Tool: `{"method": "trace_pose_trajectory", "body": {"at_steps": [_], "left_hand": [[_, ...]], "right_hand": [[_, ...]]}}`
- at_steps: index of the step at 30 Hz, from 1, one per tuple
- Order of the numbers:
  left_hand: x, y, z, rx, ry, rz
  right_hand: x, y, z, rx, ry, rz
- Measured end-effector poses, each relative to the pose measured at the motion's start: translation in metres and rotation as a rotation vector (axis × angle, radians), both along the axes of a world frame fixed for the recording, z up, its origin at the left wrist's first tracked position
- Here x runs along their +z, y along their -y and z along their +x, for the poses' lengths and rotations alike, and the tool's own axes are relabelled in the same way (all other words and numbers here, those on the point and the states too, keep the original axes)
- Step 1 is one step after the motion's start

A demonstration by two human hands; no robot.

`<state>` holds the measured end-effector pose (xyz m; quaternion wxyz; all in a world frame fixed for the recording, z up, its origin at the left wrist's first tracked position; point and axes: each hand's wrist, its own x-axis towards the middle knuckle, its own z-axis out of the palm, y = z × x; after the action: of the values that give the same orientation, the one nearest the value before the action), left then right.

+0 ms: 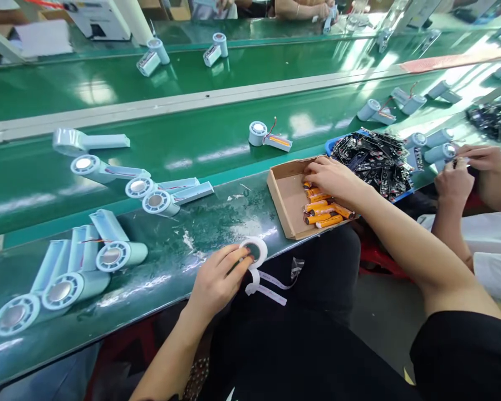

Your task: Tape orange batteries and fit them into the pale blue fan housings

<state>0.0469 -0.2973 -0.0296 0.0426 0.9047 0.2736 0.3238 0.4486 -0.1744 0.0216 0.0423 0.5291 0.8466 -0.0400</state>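
My left hand (219, 278) grips a roll of white tape (259, 250) at the bench's front edge, with fingers through and over its ring. Loose strips of white backing (271, 294) dangle below the roll over my lap. My right hand (328, 177) reaches into a shallow cardboard box (281, 207), its fingers curled down at the far side. Several orange cylindrical batteries (323, 211) lie in the right part of that box. My right fingertips are at an orange battery near the back, partly hidden, so I cannot make out what they hold.
A blue tray (402, 195) heaped with black circuit boards (369, 159) stands right of the box. Several pale blue fan housings (121, 255) lie at left; another housing with wires (258, 133) sits on the green conveyor (217, 139). At right, a co-worker's hands (455, 181) handle a housing.
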Motion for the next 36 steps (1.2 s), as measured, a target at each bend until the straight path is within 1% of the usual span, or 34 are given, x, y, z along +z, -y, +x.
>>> {"method": "trace_pose_trajectory", "body": {"at_steps": [1,2,3,4,6,7,8,10,12,15,17,19,22,26,30,32,34,35,36], "left_hand": [[0.0,0.001,0.003,-0.008,-0.002,-0.011],[0.0,0.001,0.005,-0.016,-0.004,-0.022],[0.001,0.001,0.007,-0.024,-0.006,-0.03],[0.001,0.001,0.008,-0.035,-0.008,-0.035],[0.004,0.0,0.011,-0.066,-0.017,-0.044],[0.007,-0.001,0.012,-0.09,-0.022,-0.047],[0.01,-0.002,0.014,-0.12,-0.029,-0.05],[0.018,-0.003,0.019,-0.189,-0.065,-0.051],[0.025,-0.003,0.027,-0.25,-0.117,-0.023],[0.033,0.002,0.04,-0.276,-0.169,-0.005],[0.036,0.006,0.048,-0.257,-0.179,-0.068],[0.038,0.011,0.055,-0.257,-0.19,-0.13],[0.041,0.015,0.061,-0.293,-0.207,-0.133],[0.044,0.017,0.067,-0.303,-0.246,-0.097],[0.049,0.015,0.074,-0.304,-0.383,-0.081],[0.053,0.014,0.078,-0.297,-0.447,-0.059],[0.057,0.014,0.082,-0.29,-0.477,-0.034],[0.059,0.015,0.085,-0.285,-0.485,-0.016],[0.06,0.016,0.087,-0.28,-0.491,0.008]], "right_hand": [[-0.003,-0.005,0.0,-0.014,-0.041,-0.019],[-0.006,-0.005,-0.002,-0.056,-0.134,-0.028],[-0.007,0.0,-0.004,-0.122,-0.28,-0.028],[-0.007,0.008,-0.007,-0.2,-0.469,-0.03],[-0.005,0.034,-0.017,-0.346,-0.885,-0.075],[-0.003,0.049,-0.023,-0.392,-1.061,-0.133],[0.0,0.066,-0.029,-0.416,-1.191,-0.215],[0.005,0.097,-0.043,-0.429,-1.323,-0.382],[0.007,0.123,-0.053,-0.434,-1.352,-0.492],[0.006,0.15,-0.061,-0.442,-1.301,-0.555],[0.003,0.162,-0.063,-0.43,-1.233,-0.521],[0.0,0.172,-0.064,-0.408,-1.154,-0.433],[-0.005,0.183,-0.066,-0.382,-1.065,-0.324],[-0.011,0.196,-0.07,-0.374,-1.047,-0.293],[-0.017,0.208,-0.074,-0.378,-1.029,-0.316],[-0.023,0.213,-0.073,-0.402,-1.122,-0.414],[-0.032,0.218,-0.073,-0.467,-1.322,-0.523],[-0.037,0.219,-0.074,-0.52,-1.442,-0.534],[-0.043,0.221,-0.077,-0.589,-1.561,-0.488]]}}
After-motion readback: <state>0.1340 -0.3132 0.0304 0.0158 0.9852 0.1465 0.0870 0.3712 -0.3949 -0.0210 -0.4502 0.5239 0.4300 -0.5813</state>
